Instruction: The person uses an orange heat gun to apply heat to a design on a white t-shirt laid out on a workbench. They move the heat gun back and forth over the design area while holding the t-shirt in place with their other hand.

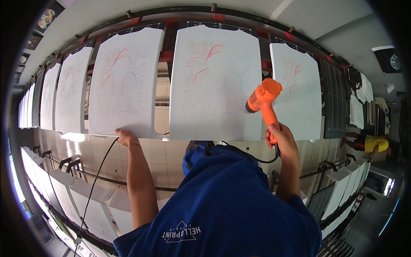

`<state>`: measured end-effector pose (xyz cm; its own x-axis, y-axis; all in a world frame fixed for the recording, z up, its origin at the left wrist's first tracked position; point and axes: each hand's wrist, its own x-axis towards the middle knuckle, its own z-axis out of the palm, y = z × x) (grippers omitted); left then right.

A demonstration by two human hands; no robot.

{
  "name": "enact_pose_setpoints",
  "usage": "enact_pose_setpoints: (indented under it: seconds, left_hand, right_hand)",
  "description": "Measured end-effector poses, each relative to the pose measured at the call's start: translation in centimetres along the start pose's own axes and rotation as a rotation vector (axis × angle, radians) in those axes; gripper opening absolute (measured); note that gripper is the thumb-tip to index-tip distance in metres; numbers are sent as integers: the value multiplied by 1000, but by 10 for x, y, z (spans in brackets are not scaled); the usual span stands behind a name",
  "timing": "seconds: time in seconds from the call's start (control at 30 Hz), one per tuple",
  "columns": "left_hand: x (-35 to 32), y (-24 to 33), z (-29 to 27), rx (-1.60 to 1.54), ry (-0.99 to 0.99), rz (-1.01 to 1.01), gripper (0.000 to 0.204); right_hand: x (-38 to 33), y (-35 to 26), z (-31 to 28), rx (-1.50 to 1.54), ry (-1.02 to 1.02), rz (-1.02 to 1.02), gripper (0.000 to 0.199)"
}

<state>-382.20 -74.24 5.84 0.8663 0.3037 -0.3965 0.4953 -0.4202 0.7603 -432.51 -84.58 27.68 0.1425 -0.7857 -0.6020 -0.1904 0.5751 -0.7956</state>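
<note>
My right hand (pixel 280 136) is closed around the handle of an orange heat gun (pixel 269 96). Its dark nozzle points left, over the lower right part of a white T-shirt (pixel 216 85) with a faint red and blue print of thin lines. My left hand (pixel 127 137) is at the lower edge of another white printed T-shirt (pixel 122 85), its fingers closed on a black cord (pixel 101 167) that hangs down to the lower left. More cord loops from the heat gun's handle behind my body.
Further printed shirts (pixel 295 85) lie on boards along a curved dark rail (pixel 171 15). A bare dark board (pixel 333 98) stands at the right. Behind me runs a second row of white-covered boards (pixel 92 205). A person in yellow (pixel 376 143) is far right.
</note>
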Motion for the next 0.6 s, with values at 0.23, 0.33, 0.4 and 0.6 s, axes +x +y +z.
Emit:
enact_pose_setpoints:
  seconds: [0.23, 0.33, 0.4, 0.6]
  left_hand:
    - [11, -4, 2, 25, -18, -8, 79]
    - [6, -3, 2, 54, 3, -8, 79]
    - [12, -7, 3, 51, -2, 19, 78]
    - [9, -4, 5, 65, 24, -9, 78]
  right_hand:
    - [22, -2, 20, 46, -100, -49, 30]
    - [22, -2, 22, 38, -200, 4, 30]
    - [25, -1, 25, 37, -209, -28, 29]
    - [21, -4, 38, 18, -224, -41, 29]
